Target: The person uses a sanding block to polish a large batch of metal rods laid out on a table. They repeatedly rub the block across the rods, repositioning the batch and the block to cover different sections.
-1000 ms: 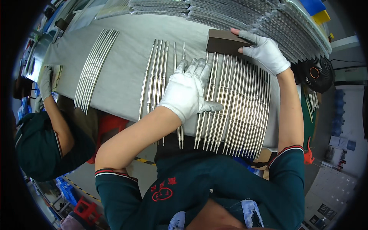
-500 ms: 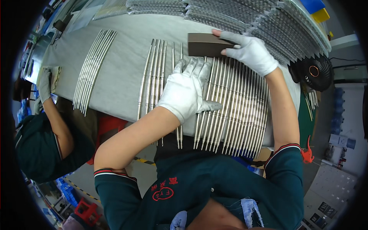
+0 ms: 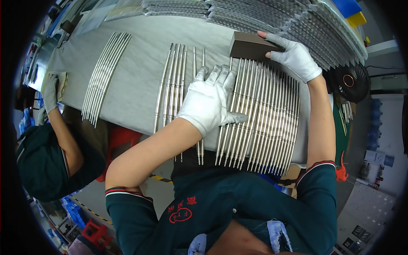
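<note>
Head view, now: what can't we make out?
All in the head view:
Slim silver metal rods: parts of some hidden under the white-gloved left hand.
Brown rectangular block: right end covered by the white-gloved right hand; underside turned away.
Stacked translucent plastic trays: far part cut off by the upper edge.

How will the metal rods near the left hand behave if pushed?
The metal rods look slim and round, so they may roll sideways. Their straight, bright metallic bodies suggest they're stiff, and perhaps slippery to grip.
</note>
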The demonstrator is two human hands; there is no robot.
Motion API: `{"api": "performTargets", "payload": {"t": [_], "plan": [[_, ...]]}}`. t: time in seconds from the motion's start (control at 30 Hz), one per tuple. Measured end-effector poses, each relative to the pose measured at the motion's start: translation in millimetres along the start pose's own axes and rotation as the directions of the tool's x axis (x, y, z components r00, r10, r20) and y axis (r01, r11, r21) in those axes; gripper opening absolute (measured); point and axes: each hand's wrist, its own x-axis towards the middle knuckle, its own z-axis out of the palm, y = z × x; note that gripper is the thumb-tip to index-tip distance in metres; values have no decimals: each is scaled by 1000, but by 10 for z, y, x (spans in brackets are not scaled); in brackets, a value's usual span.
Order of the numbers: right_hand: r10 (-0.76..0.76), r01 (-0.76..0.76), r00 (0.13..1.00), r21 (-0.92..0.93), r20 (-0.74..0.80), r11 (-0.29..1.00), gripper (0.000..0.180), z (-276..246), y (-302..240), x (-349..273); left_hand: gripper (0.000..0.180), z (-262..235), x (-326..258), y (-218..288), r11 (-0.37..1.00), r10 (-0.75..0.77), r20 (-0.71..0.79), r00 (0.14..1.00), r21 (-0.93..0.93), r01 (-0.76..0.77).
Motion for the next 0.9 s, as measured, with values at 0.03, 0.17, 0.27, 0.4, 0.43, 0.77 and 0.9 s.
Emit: {"api": "performTargets", "payload": {"t": [0.03,0.17,0.27,0.4,0.43,0.77,0.9], "plan": [[62,-65,998,-198,-21,978,56,34,-139,11,110,14,-13,-5,1000,-13,-6,1000,0,13],[127,-119,992,-387,-6,914,53,328,-551,164,110,24,-14,-1,999,-37,-3,999,9,37],[160,-172,985,-332,-62,927,53,69,-467,0,110,22,-17,-9,999,-39,1,999,7,39],[17,-44,965,-97,-263,994,60,-159,-257,-422,109,46,-11,-5,999,-37,1,999,12,37],[-9,-7,924,-41,-382,999,61,-181,-220,-546,110,47,-2,-1,999,-31,-1,1000,11,31],[104,146,462,191,-880,971,70,-26,192,-1116,114,-24,19,134,999,-23,63,998,42,20],[102,196,392,192,-914,962,71,5,131,-1103,117,-25,-8,427,994,103,225,969,5,-107]]}}
